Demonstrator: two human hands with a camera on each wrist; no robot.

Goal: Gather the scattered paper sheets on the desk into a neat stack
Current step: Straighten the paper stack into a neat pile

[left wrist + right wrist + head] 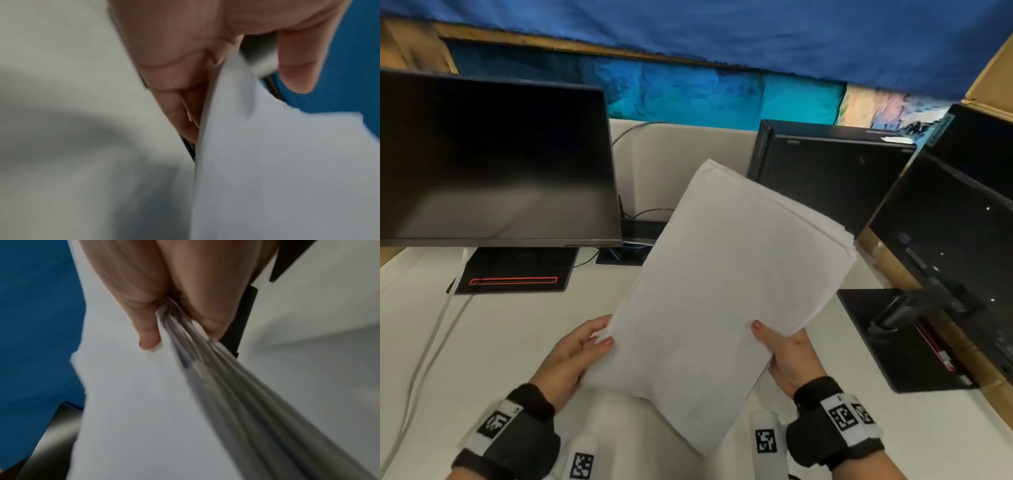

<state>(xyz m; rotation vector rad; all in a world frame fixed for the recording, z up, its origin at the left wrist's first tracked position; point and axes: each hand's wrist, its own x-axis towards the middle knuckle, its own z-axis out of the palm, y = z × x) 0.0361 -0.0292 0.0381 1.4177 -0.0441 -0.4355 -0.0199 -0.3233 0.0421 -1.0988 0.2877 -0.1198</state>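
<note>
I hold a stack of white paper sheets (722, 291) tilted above the white desk (500, 349), its far corners pointing toward the back. My left hand (599, 337) grips the lower left edge, thumb on the top face and fingers (174, 81) running along the underside. My right hand (770, 342) pinches the lower right edge, thumb on top and fingers hidden beneath. In the right wrist view the sheets (205, 361) fan out slightly between thumb and fingers of the right hand (180, 335). The edges at the far right corner are not quite flush.
A dark monitor (493, 161) stands at the left on a black base (517, 270), with a white cable (431, 342) trailing forward. A black computer case (832, 171) is behind the papers. A second monitor's back (945, 240) and its stand (900, 342) crowd the right.
</note>
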